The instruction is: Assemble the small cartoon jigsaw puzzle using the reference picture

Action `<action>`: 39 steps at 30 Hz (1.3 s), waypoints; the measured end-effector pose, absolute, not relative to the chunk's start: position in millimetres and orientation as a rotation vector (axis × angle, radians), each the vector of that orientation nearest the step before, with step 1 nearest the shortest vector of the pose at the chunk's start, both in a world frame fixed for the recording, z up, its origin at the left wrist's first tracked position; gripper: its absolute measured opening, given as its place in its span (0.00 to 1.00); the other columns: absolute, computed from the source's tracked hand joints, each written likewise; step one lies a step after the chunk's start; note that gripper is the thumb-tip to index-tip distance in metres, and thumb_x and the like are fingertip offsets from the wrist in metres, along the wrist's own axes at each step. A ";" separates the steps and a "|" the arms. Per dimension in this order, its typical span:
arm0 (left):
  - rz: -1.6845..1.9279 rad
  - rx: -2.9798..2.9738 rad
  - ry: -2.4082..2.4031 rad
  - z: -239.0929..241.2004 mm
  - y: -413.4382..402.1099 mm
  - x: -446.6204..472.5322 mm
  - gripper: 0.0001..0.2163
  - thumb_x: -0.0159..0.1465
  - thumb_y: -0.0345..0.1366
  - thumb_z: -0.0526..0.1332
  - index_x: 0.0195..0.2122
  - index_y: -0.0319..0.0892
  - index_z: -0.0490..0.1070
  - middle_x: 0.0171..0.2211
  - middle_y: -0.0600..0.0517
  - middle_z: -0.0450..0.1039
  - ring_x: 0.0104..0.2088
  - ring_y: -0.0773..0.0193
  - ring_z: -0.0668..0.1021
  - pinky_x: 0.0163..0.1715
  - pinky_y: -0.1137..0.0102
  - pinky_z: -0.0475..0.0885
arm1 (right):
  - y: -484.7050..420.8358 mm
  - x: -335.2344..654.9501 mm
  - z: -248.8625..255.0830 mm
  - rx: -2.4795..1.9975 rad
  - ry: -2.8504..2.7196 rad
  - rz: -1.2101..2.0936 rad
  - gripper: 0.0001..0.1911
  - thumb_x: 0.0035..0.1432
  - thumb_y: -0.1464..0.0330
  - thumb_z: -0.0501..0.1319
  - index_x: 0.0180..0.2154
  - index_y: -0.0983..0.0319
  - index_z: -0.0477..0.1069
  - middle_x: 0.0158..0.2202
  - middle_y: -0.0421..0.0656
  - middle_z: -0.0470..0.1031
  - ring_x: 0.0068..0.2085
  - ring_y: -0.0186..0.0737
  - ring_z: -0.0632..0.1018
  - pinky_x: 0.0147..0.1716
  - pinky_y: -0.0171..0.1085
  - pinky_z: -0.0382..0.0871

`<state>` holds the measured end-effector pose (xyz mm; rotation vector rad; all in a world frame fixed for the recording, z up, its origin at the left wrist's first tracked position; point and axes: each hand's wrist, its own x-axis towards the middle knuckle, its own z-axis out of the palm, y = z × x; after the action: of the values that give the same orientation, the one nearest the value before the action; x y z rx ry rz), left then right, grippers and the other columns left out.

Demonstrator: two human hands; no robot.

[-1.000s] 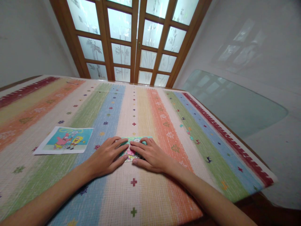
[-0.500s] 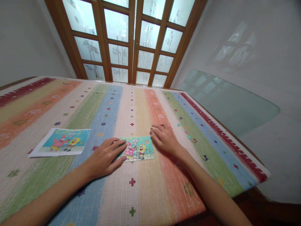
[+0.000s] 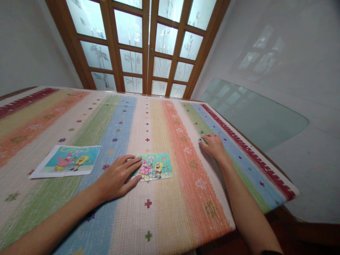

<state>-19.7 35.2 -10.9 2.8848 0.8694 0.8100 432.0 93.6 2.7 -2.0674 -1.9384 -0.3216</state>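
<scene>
The jigsaw puzzle [image 3: 155,166], mostly assembled with a pink starfish, a yellow sponge and a grey-green figure, lies flat on the tablecloth. My left hand [image 3: 120,173] rests on its left side with fingers stretched out and thumb apart, covering that edge. To the right, on the pale and green stripes, my right hand [image 3: 213,146] is down at the cloth with its fingers bent. A small teal puzzle piece [image 3: 199,140] shows at its fingertips, pinched there. Whatever lies under the palm is hidden.
Left of the puzzle lies a printed picture sheet [image 3: 70,161] showing the same cartoon figures. A striped tablecloth [image 3: 159,219] covers the table, whose right edge runs beside a white wall. Wooden glass-paned doors [image 3: 131,53] stand beyond the far edge.
My right hand has moved from the puzzle's right edge rightward to the loose pieces, now covering several of them. My left hand stays on the puzzle. The view has shifted slightly.
</scene>
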 end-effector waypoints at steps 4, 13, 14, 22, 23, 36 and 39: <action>0.821 2.897 0.863 -12.1 35.6 -19.7 0.19 0.74 0.42 0.56 0.64 0.43 0.67 0.59 0.45 0.75 0.56 0.49 0.74 0.56 0.53 0.71 | 98.9 431.9 -5.7 -2.076 -1.896 -0.313 0.18 0.60 0.61 0.56 0.39 0.62 0.82 0.43 0.56 0.80 0.47 0.59 0.74 0.50 0.55 0.66; 0.821 2.898 0.858 -14.5 33.3 -20.5 0.20 0.74 0.41 0.55 0.66 0.42 0.63 0.60 0.44 0.73 0.57 0.48 0.73 0.57 0.53 0.71 | 105.7 432.4 -5.5 -2.039 -1.872 -0.163 0.15 0.55 0.61 0.59 0.36 0.63 0.79 0.40 0.55 0.79 0.45 0.56 0.76 0.50 0.53 0.65; 0.817 2.899 0.862 -14.1 32.8 -20.6 0.20 0.75 0.41 0.55 0.66 0.42 0.63 0.61 0.44 0.73 0.57 0.48 0.73 0.57 0.53 0.71 | 105.3 431.7 -4.1 -2.025 -1.876 -0.141 0.15 0.54 0.61 0.59 0.36 0.63 0.79 0.40 0.55 0.79 0.43 0.55 0.77 0.49 0.52 0.66; 0.782 2.877 0.882 -12.1 31.0 -20.5 0.22 0.74 0.40 0.55 0.67 0.42 0.59 0.61 0.42 0.71 0.58 0.47 0.73 0.57 0.52 0.71 | 98.5 399.7 7.1 -1.784 -1.900 0.131 0.13 0.56 0.62 0.64 0.42 0.61 0.78 0.41 0.52 0.80 0.40 0.49 0.78 0.43 0.46 0.70; 0.783 2.871 0.885 -11.9 31.0 -20.4 0.23 0.74 0.40 0.55 0.68 0.42 0.58 0.61 0.42 0.71 0.58 0.47 0.73 0.57 0.52 0.71 | 96.7 391.8 8.2 -1.722 -1.893 0.213 0.13 0.55 0.62 0.65 0.42 0.61 0.78 0.40 0.51 0.80 0.39 0.48 0.78 0.42 0.45 0.70; 0.786 2.857 0.918 -7.6 28.8 -18.9 0.27 0.70 0.43 0.59 0.67 0.41 0.57 0.63 0.41 0.69 0.59 0.45 0.71 0.58 0.52 0.69 | 61.6 299.3 14.1 -1.212 -2.151 0.898 0.15 0.61 0.68 0.66 0.50 0.61 0.76 0.39 0.45 0.77 0.36 0.39 0.74 0.37 0.40 0.69; 0.787 2.859 0.932 -6.3 28.3 -18.8 0.26 0.70 0.41 0.59 0.67 0.41 0.57 0.62 0.42 0.69 0.59 0.46 0.71 0.58 0.53 0.69 | 52.3 290.7 18.8 -1.147 -2.221 0.873 0.13 0.62 0.68 0.66 0.49 0.61 0.76 0.40 0.45 0.77 0.38 0.39 0.74 0.39 0.40 0.69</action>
<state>-18.8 28.3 -6.3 2.8585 0.9315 0.7875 290.7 52.3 18.8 -1.1469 -2.2210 0.8726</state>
